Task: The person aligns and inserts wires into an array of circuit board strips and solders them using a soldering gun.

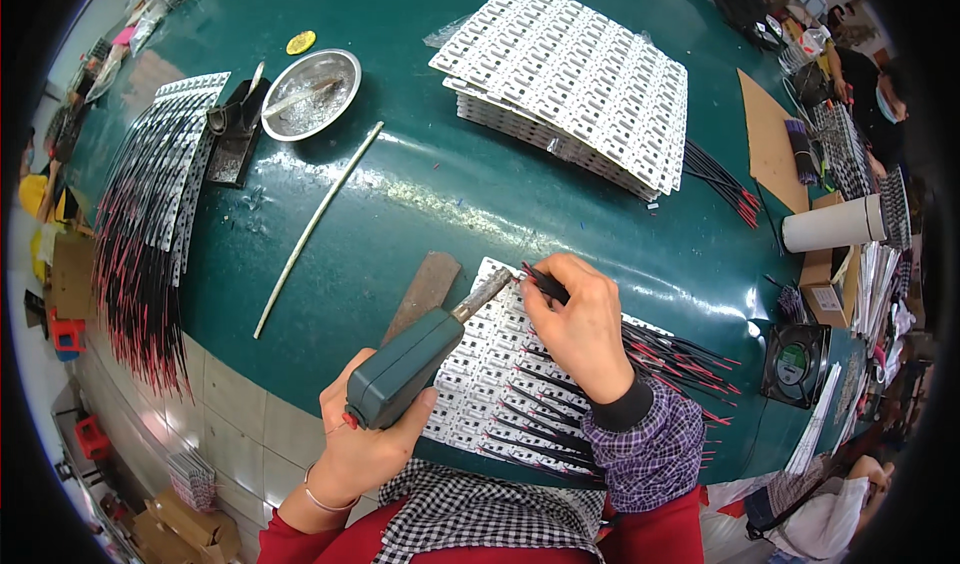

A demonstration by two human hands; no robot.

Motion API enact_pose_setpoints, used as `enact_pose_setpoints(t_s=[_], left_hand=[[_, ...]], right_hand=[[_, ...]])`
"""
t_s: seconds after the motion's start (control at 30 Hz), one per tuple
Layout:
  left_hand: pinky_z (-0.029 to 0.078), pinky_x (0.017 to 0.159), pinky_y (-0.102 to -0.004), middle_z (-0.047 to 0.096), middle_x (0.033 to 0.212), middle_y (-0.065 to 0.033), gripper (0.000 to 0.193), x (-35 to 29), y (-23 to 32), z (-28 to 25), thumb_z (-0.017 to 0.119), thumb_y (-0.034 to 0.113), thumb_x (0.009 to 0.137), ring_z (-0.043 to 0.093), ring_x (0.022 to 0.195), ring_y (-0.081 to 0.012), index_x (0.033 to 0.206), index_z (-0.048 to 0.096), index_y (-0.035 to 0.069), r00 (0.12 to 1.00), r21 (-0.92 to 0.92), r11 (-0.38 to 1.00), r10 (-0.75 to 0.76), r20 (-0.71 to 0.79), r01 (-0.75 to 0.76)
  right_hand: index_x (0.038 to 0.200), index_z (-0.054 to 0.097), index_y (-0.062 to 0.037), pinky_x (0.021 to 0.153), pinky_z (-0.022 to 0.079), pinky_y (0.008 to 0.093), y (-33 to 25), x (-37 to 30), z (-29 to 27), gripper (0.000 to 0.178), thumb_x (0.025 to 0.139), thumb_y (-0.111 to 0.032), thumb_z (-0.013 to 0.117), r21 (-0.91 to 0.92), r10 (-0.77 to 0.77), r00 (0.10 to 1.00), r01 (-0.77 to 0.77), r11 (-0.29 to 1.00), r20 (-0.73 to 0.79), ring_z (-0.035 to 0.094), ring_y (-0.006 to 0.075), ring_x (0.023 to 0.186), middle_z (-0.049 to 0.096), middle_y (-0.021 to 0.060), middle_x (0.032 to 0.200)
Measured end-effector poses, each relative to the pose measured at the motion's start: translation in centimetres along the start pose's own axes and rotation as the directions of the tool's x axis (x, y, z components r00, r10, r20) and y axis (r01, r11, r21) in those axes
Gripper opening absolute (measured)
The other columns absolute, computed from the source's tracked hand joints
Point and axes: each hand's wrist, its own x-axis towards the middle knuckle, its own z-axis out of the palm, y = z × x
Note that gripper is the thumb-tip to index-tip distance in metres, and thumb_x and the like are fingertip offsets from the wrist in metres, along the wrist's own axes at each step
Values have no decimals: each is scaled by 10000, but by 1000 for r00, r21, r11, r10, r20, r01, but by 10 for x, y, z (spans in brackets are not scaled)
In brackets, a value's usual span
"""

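My left hand (365,444) is wrapped round the handle of a green soldering gun (405,369). The gun's metal tip points up and right, to the upper edge of a white circuit board panel (470,389). Just beside that tip, my right hand (590,334) pinches black-and-red wires (543,282) at the panel. Whether tip and wire touch is too small to tell. Rows of black wires (540,404) lie across the panel's lower part. More red-ended wires (680,359) fan out past my right wrist. A flat worn bar (425,292) lies partly behind the gun.
A stack of white board panels (570,74) stands at the back. Wired panels (150,214) overhang the table's left edge. Nearby are a metal bowl (335,74), a black stand (228,154) and a pale stick (318,229). On the right sit a fan (795,364) and a white roll (835,224).
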Motion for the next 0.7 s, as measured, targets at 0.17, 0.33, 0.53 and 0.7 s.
enact_pose_setpoints(t_s=[0.17, 0.33, 0.53, 0.7], left_hand=[[487, 652, -258, 670, 899, -65, 225, -1, 2, 2, 797, -25, 812, 616, 740, -110, 1019, 708, -42, 999, 28, 999, 32, -21, -32], [489, 652, -255, 675, 901, -68, 234, -4, -3, -2, 795, -29, 801, 623, 747, -112, 1017, 706, -48, 997, 7, 998, 65, -45, -64], [496, 658, -258, 678, 915, -78, 234, -4, -4, -1, 789, -26, 803, 634, 758, -123, 1021, 706, -46, 999, -24, 999, 28, -21, -29], [502, 661, -264, 675, 913, -92, 232, -2, -3, -1, 787, -27, 800, 647, 755, -143, 1015, 702, -51, 997, 34, 997, 71, -10, -71]], right_hand=[[881, 679, -12, 619, 495, 428, 0, 0, 1, 85, 854, -78, 726, -1, 2, 1000, -2, 1000, 4, 647, 325, 663, 655, 135, 795], [883, 679, -3, 619, 503, 425, -1, 2, -1, 93, 855, -80, 725, 8, 11, 1000, -11, 1000, 5, 655, 322, 658, 662, 143, 805], [911, 694, 24, 620, 519, 405, 3, 6, -5, 132, 856, -92, 725, 90, 74, 995, -80, 993, 74, 676, 320, 658, 689, 179, 828], [917, 693, 48, 634, 510, 413, 7, 10, -8, 151, 856, -88, 713, 98, 33, 994, -43, 994, 106, 663, 363, 660, 671, 218, 788]])
